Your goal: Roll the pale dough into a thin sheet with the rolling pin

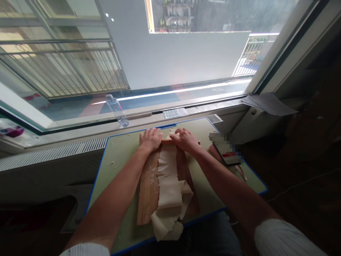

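Note:
A long sheet of pale dough [169, 181] runs down a wooden board [148, 188], its near end folded and hanging over the table's front edge. Across the far part of the dough lies a wooden rolling pin [167, 141]. My left hand [150, 139] is closed over the pin's left end, and my right hand [187, 139] is closed over its right end. Beyond the pin, a short piece of dough shows between the hands. Most of the pin is hidden under my palms and fingers.
The board rests on a green table [117, 185] with blue edging. At its right lies a phone-like dark object [230, 156], partly blurred. A clear plastic bottle [117, 111] stands on the windowsill [144, 119]; papers [269, 103] lie farther right. Dough scraps [113, 163] dot the table's left.

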`<state>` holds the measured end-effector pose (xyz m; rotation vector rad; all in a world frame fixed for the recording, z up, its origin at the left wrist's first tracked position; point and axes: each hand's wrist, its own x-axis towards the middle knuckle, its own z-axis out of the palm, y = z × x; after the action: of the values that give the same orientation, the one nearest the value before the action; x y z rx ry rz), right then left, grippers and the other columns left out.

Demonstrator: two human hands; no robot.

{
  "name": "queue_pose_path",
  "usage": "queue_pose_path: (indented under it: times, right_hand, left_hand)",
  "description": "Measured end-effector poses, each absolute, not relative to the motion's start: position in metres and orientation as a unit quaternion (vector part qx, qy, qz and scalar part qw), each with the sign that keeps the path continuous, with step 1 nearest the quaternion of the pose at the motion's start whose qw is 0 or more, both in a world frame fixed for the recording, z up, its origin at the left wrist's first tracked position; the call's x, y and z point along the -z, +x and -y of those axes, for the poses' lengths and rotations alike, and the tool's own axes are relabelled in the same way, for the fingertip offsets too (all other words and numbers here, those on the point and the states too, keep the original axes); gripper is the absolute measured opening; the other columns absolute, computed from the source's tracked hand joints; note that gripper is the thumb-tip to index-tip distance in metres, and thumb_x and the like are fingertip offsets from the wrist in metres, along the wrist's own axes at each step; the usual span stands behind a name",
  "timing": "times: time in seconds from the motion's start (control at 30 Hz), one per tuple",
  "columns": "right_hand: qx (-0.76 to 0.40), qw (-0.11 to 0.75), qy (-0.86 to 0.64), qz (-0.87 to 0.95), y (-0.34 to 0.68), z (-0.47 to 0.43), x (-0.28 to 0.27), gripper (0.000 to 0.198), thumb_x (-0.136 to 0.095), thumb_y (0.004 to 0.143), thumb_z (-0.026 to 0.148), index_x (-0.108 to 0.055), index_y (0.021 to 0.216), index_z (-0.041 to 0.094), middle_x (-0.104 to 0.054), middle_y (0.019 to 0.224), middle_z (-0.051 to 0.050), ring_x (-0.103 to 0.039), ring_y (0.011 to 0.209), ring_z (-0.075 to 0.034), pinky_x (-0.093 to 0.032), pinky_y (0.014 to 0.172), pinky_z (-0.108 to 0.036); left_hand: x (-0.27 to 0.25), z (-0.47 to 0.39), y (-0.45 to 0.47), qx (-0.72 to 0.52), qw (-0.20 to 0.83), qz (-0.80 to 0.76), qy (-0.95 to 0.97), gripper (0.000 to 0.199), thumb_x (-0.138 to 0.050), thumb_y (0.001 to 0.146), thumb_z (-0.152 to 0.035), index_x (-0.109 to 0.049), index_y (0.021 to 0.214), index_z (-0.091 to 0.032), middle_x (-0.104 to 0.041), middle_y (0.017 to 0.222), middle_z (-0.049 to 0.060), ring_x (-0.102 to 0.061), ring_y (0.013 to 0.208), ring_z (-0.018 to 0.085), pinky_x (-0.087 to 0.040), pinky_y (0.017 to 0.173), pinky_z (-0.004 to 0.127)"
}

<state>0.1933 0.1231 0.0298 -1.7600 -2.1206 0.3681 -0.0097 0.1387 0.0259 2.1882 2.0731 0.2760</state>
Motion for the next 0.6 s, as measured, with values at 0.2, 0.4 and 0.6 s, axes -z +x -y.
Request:
queue_pose_path:
  times: [0.2,0.4,0.6]
  right_hand:
    - [-0.102,0.167,-0.699,0.688,0.181,-0.143,-0.026,0.063,-0.045,0.106,0.052,-0.049,0.158,0.017,-0.053,0.158,-0.019,-0.049,0.142,-0.037,-0.041,0.115,-0.048]
    - [-0.085,0.138,-0.704,0.692,0.179,-0.117,-0.018,0.065,-0.041,0.107,0.053,-0.047,0.162,0.018,-0.052,0.162,-0.019,-0.051,0.142,-0.038,-0.038,0.116,-0.054]
    - [-0.024,0.136,-0.679,0.721,0.184,-0.061,-0.013,0.064,-0.038,0.111,0.057,-0.053,0.158,0.017,-0.053,0.162,-0.02,-0.048,0.143,-0.039,-0.032,0.118,-0.054]
  left_hand:
    - [-0.029,-0.153,-0.015,-0.011,0.084,-0.667,0.741,0.063,-0.029,0.106,-0.04,-0.044,0.166,-0.026,-0.037,0.176,0.011,-0.036,0.161,0.034,-0.024,0.129,0.065]
    - [-0.023,-0.123,-0.017,-0.062,0.048,-0.657,0.749,0.061,-0.028,0.107,-0.039,-0.053,0.161,-0.025,-0.046,0.171,0.01,-0.042,0.158,0.031,-0.029,0.13,0.06]
    - [-0.016,-0.062,-0.02,-0.099,0.024,-0.66,0.744,0.066,-0.028,0.108,-0.043,-0.043,0.166,-0.015,-0.046,0.17,0.016,-0.039,0.16,0.032,-0.03,0.131,0.057]
